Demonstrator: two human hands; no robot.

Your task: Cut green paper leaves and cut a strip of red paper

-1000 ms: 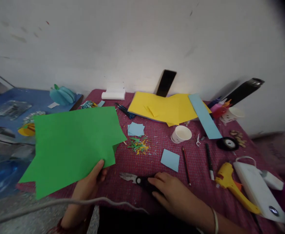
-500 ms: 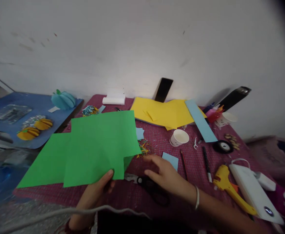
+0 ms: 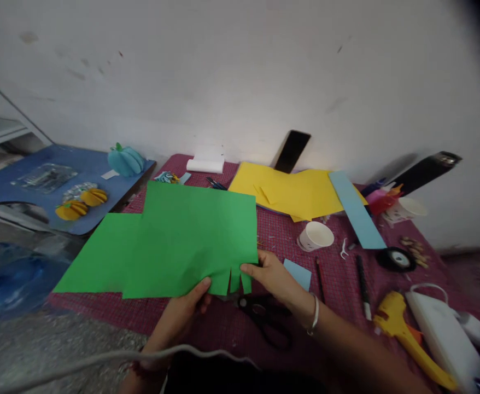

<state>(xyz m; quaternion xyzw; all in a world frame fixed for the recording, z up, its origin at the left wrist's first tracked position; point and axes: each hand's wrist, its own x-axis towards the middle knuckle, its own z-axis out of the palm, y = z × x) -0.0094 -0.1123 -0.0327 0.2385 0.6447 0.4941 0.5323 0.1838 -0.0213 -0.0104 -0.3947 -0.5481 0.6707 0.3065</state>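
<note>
A large green paper (image 3: 191,235), with more green sheet showing at its left, is held up over the checked cloth. My left hand (image 3: 188,309) grips its lower edge, thumb on top. At the lower right corner my right hand (image 3: 275,276) pinches the sheet between thumb and fingers. Two cuts run up from the bottom edge between my hands, leaving narrow strips. Black-handled scissors (image 3: 264,320) lie on the cloth just below the paper, their blades mostly hidden under it.
Yellow sheets (image 3: 293,191), a phone (image 3: 292,151) and a light blue strip (image 3: 357,210) lie behind. A paper cup (image 3: 316,236), black tape (image 3: 396,259), a marker (image 3: 363,287) and a yellow glue gun (image 3: 412,339) are at right. Paper pumpkins (image 3: 126,160) stand on the blue table (image 3: 88,219).
My right hand has moved from above the scissors to the paper's right corner and taken hold of it. The sheet has flattened out, showing the cuts. The view has shifted left.
</note>
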